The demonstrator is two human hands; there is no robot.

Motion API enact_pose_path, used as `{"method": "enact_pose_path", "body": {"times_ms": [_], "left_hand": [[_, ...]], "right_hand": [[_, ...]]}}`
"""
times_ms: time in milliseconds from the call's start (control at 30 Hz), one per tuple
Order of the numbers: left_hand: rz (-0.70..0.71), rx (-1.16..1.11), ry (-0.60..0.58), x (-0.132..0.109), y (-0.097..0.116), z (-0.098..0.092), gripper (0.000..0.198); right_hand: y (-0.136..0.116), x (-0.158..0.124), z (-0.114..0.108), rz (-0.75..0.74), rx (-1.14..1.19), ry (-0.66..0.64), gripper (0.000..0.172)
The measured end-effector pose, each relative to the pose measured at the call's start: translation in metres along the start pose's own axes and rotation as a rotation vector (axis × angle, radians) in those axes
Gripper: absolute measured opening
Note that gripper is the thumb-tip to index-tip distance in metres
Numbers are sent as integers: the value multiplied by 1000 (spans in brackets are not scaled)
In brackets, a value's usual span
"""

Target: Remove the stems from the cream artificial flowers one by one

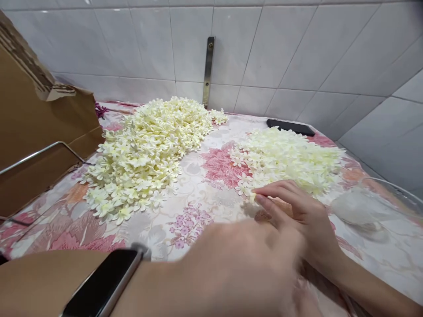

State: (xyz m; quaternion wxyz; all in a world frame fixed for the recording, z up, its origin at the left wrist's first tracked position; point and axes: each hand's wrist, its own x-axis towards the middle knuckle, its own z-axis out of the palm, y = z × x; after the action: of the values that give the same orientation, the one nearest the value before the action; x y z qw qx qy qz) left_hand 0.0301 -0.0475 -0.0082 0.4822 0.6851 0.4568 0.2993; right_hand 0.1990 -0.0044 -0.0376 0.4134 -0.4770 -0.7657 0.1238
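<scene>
At the near edge of the smaller heap of pale artificial flowers (287,156), my right hand (300,207) pinches a small cream flower (253,197) between thumb and forefinger. My left hand (241,264) reaches across in front, below the right hand and smeared by motion. Its fingers are mostly hidden, so I cannot tell what they hold. A black-faced watch (102,281) is on the left wrist. A larger heap of cream-yellow flowers (148,149) spreads over the left side of the table.
A floral tablecloth (198,193) covers the table. An open cardboard box (49,123) with a metal wire (36,154) stands left. A black phone (291,127) lies behind the right heap. Clear, pale material (360,209) sits right. A metal strip (208,66) is fixed to the tiled wall.
</scene>
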Motion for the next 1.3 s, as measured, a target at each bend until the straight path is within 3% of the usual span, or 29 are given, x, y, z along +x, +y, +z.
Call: {"method": "enact_pose_path", "body": {"times_ms": [100,233,533,833,1300], "left_hand": [[-13,104,-65,24,4,-19,23],[-1,-70,-121,39,-15,-22,22],[-61,-276,-115,40,-28,-16,20],[-103,-375,-97,45,-38,-15,23],[-145,-519,-131,43,-28,-15,17]], "right_hand": [[-2,-1,0,-6,19,43,8],[-4,-4,0,-23,57,7,7],[-5,-3,1,149,98,-101,9],[-8,-2,-2,128,10,-130,10],[-7,2,-6,182,69,-188,12]]}}
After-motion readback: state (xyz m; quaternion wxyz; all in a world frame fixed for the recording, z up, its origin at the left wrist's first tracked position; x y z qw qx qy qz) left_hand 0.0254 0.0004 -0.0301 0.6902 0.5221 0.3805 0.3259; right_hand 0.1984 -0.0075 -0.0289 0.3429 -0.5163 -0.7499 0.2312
